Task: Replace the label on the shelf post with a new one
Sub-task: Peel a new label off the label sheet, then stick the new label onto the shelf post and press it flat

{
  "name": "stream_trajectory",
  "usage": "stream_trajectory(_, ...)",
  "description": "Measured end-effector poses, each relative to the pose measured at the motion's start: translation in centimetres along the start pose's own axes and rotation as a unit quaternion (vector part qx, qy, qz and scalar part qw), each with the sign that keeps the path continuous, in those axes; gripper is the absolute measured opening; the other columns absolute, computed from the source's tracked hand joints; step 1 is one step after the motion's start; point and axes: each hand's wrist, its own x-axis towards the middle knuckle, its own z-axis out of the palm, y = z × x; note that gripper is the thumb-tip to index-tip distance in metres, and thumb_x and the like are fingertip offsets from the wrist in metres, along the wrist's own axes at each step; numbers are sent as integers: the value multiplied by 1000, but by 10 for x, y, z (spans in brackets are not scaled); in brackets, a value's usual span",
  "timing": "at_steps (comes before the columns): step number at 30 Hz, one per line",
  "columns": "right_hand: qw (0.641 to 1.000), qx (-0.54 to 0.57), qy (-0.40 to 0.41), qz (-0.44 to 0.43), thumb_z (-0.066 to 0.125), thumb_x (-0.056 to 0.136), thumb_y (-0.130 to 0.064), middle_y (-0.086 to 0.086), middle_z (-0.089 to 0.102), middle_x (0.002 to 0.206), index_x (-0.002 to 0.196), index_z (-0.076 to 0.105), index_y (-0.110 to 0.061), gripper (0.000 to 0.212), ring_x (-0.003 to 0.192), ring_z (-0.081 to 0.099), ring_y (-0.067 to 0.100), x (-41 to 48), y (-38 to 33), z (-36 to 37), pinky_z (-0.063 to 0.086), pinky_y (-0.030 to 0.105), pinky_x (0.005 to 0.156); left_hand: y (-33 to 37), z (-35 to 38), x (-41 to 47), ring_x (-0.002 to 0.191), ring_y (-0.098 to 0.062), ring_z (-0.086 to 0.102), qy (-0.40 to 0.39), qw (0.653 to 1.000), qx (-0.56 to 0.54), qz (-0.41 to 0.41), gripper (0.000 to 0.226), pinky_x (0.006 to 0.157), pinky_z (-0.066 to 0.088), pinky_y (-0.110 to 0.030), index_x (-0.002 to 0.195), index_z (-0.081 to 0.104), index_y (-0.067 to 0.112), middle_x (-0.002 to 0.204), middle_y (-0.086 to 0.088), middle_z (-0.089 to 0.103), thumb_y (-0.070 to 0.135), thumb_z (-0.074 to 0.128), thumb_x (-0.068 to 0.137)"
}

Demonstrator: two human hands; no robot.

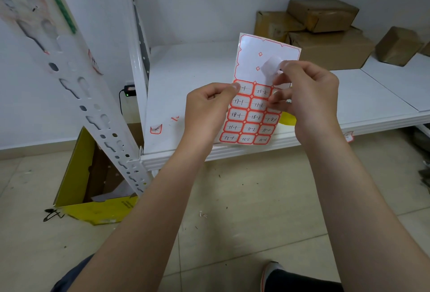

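Observation:
A sheet of red-bordered labels (250,117) with handwritten numbers is held up in front of the white shelf. My left hand (207,110) pinches the sheet's left edge. My right hand (307,96) grips one label (271,66) that curls up off the sheet, white back showing. The sheet's upper half is bare backing. The white perforated shelf post (93,103) runs diagonally at the left, with a red-edged old label (94,62) stuck on its side.
A white shelf board (193,77) carries brown cardboard boxes (325,33) at the back right and torn label scraps (156,129) near its left front. An open yellow box (93,189) stands on the tiled floor below the post.

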Motion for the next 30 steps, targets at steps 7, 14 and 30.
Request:
stream_trajectory(7, 1000, 17, -1, 3, 67, 98, -22, 1, 71, 78, 96, 76, -15, 12, 50, 62, 20, 1, 1, -2, 65, 35, 63, 5, -6, 19, 37, -4, 52, 74, 997, -24, -30, 24, 41, 40, -15, 77, 71, 28, 63, 10, 67, 29, 65, 100)
stream_trajectory(14, 1000, -8, -6, -7, 66, 97, -20, 3, 71, 80, 98, 77, -15, 12, 49, 62, 17, 2, 4, 3, 66, 35, 61, 2, -5, 24, 58, -5, 77, 15, 991, -56, -120, 21, 56, 41, -28, 118, 71, 22, 97, 10, 81, 29, 61, 100)
stream_trajectory(30, 984, 17, -61, -165, 81, 88, -23, 4, 66, 69, 80, 77, -19, 10, 43, 54, 16, -61, -29, 70, 50, 28, 48, 80, -94, -37, 46, -9, 43, -5, 998, 43, 53, 24, 41, 33, -14, 82, 79, 25, 55, 15, 53, 21, 61, 97)
